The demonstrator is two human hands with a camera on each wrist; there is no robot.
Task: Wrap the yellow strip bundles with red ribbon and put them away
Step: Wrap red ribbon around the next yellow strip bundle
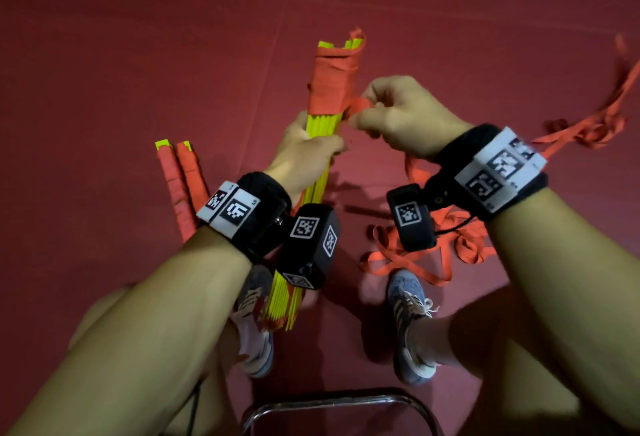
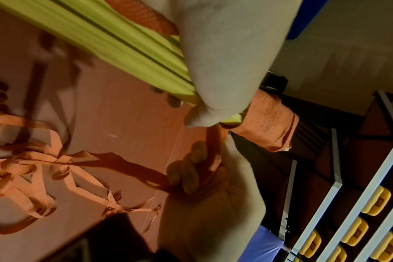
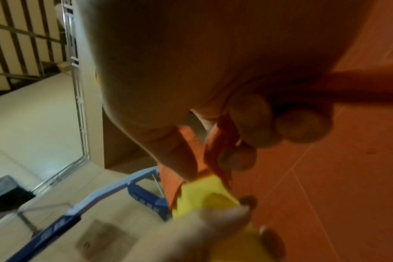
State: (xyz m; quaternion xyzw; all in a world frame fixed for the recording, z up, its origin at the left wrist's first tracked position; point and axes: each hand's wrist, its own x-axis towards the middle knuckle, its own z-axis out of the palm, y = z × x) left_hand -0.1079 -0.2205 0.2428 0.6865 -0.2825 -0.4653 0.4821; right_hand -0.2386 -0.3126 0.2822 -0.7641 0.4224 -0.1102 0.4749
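My left hand (image 1: pixel 308 151) grips a long bundle of yellow strips (image 1: pixel 320 127) around its middle, holding it upright over the floor. Red ribbon (image 1: pixel 332 79) is wound round the bundle's upper part, with yellow tips showing above. My right hand (image 1: pixel 391 113) pinches the ribbon's running end (image 1: pixel 358 105) right beside the bundle. In the left wrist view the yellow strips (image 2: pixel 123 40) cross my palm and the right hand (image 2: pixel 204 168) holds ribbon below the wrapped section (image 2: pixel 269 124). In the right wrist view my fingers (image 3: pixel 247 124) curl round the ribbon (image 3: pixel 218 150).
Two fully wrapped bundles (image 1: pixel 180 186) lie on the red floor at the left. Loose ribbon (image 1: pixel 433 255) is tangled on the floor under my right wrist and trails off right (image 1: pixel 588 124). My shoes (image 1: pixel 412 325) and a metal stool frame (image 1: pixel 332 404) are below. A blue crate (image 3: pixel 144 193) stands nearby.
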